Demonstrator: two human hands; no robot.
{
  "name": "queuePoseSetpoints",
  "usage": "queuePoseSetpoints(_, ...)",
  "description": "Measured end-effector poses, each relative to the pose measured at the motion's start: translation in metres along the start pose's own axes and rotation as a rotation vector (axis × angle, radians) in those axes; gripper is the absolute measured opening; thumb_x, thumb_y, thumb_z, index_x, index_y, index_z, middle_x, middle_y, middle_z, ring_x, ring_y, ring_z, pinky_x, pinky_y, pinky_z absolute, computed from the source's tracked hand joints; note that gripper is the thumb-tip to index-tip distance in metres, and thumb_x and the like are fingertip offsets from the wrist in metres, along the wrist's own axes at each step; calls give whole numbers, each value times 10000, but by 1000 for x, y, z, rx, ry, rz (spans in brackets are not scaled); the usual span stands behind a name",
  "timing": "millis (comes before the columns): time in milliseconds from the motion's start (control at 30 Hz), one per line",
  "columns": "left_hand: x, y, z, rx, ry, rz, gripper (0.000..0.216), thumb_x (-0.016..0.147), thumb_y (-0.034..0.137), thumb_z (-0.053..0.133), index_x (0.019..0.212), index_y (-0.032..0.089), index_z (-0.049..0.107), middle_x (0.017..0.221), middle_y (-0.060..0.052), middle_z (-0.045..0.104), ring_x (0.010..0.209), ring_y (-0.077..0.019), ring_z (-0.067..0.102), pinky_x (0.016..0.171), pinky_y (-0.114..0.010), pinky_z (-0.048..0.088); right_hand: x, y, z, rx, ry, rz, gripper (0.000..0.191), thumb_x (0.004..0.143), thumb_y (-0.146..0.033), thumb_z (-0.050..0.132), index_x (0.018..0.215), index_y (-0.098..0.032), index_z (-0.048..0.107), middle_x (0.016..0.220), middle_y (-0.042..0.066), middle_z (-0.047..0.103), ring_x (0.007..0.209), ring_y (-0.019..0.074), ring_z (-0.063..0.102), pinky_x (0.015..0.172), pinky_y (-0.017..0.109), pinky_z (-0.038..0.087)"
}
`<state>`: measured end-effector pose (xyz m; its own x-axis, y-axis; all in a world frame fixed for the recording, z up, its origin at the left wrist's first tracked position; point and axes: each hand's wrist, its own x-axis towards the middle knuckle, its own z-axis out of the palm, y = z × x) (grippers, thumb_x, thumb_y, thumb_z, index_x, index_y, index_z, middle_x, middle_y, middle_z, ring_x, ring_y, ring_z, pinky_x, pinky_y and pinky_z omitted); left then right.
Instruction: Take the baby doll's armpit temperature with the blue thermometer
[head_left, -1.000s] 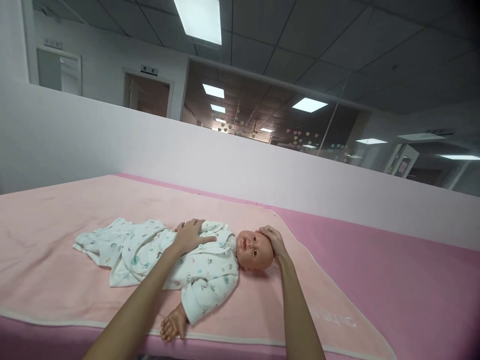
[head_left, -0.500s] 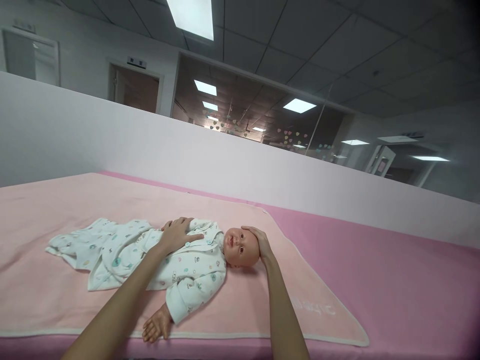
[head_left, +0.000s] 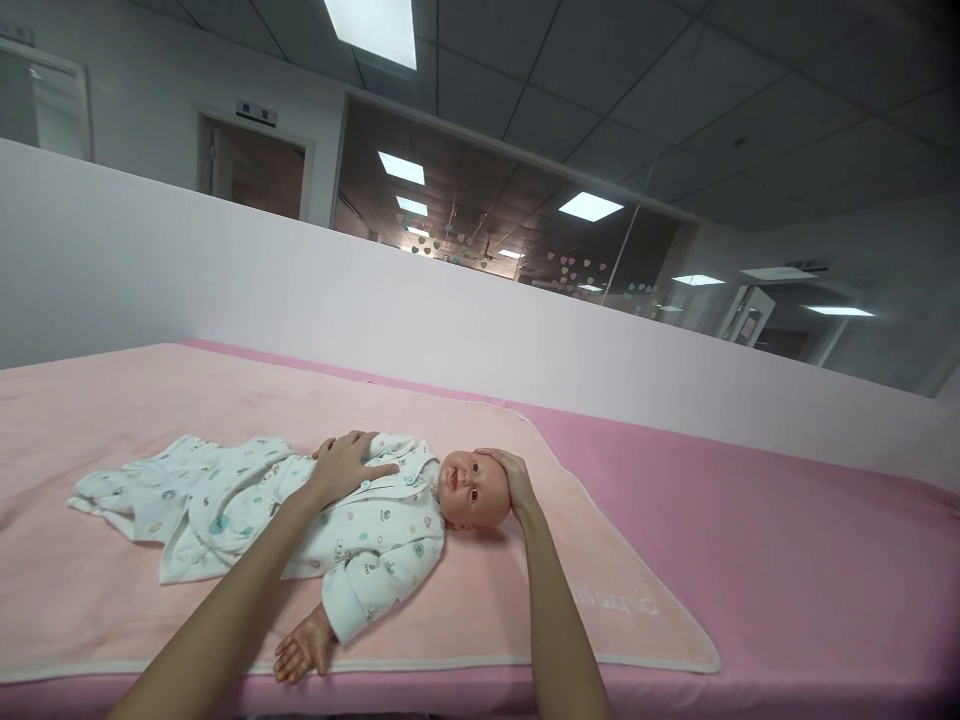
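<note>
A baby doll (head_left: 375,535) in a white printed romper lies on its back on a light pink blanket (head_left: 487,590), head to the right. My left hand (head_left: 346,466) rests flat on the doll's chest, fingers spread. My right hand (head_left: 510,478) cups the top of the doll's head (head_left: 471,489), fingers curved over it. The doll's bare hand (head_left: 300,655) sticks out of its sleeve near the blanket's front edge.
The blanket covers a darker pink mattress (head_left: 787,580) that runs off to the right. A white partition wall (head_left: 450,320) rises behind the bed. Beyond it are office rooms with glass panels and ceiling lights.
The view has swung right, so the doll and both hands sit further left in the picture. Both hands keep their places on the chest and head.
</note>
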<state>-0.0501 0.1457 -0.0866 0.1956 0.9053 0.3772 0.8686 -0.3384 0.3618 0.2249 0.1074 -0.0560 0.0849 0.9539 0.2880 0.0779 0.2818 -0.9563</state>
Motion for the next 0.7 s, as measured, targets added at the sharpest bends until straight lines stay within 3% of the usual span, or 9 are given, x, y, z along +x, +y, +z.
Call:
queuePoseSetpoints(133, -1, 0, 0, -3, 11, -3, 694, 661, 678, 376, 1188, 230, 436, 1204, -94, 495, 1099, -286, 429, 937, -449, 236, 5, 3, -2, 49, 28, -11, 247, 647, -379, 556, 741, -181, 671, 851, 37, 667, 965, 188, 539, 877, 292, 397)
queuePoseSetpoints(367, -2, 0, -2, -9, 3, 6, 633, 692, 629, 378, 1193, 246, 428, 1216, -89, 485, 1102, -280, 426, 943, -437, 234, -5, -6, -2, -17, -24, -17, 197, 653, -323, 551, 675, -166, 669, 825, 44, 679, 865, 207, 581, 794, 280, 435)
queuePoseSetpoints(500, -2, 0, -1, -4, 10, 8, 596, 708, 601, 385, 1188, 250, 430, 1210, -90, 489, 1095, -273, 431, 945, -441, 229, 1, 4, -5, -17, -16, -24, 218, 655, -348, 561, 690, -164, 672, 863, 46, 676, 891, 207, 576, 815, 283, 424)
queuePoseSetpoints(700, -2, 0, 0, -8, 33, 7, 632, 684, 631, 398, 1179, 241, 444, 1192, -85, 503, 1088, -277, 441, 947, -431, 232, 16, 23, -12, 84, 20, -40, 348, 647, -367, 594, 943, -192, 649, 1054, 48, 621, 1027, 200, 524, 892, 305, 385)
